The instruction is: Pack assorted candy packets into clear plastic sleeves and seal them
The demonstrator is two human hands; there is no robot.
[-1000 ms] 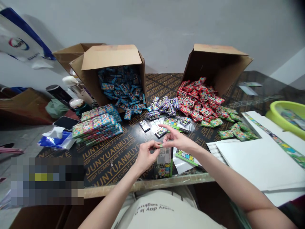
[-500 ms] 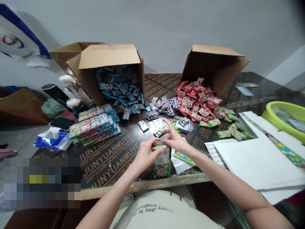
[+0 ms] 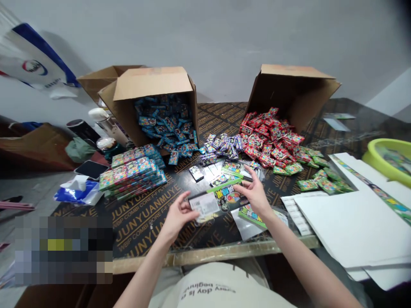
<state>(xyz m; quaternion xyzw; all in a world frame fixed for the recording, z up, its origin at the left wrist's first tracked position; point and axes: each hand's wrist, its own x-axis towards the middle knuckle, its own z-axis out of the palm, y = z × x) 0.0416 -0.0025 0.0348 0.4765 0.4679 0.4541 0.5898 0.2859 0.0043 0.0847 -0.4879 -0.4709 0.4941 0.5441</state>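
Observation:
Both hands hold one flat, clear-wrapped pack (image 3: 218, 199) with a green edge and a white label, tilted sideways above the dark plywood table (image 3: 150, 222). My left hand (image 3: 177, 212) pinches its left, label end. My right hand (image 3: 255, 193) grips its right end, fingers partly spread. Under the right hand lies another green pack (image 3: 248, 212) on a clear sleeve. Just beyond the hands, small loose sachets (image 3: 221, 171) are scattered.
Two tipped cardboard boxes spill packets: blue ones (image 3: 167, 124) at left, red ones (image 3: 269, 137) at right. Purple packets (image 3: 221, 143) and green packets (image 3: 316, 177) lie between. A stack of finished packs (image 3: 131, 171), white card sheets (image 3: 349, 214), a yellow-green basin (image 3: 390, 158), tissues (image 3: 75, 188).
The pack was held upright near the table edge, both hands pinching its top. Now it is turned flat and sideways, lifted a little farther out, with the hands spread to its two ends.

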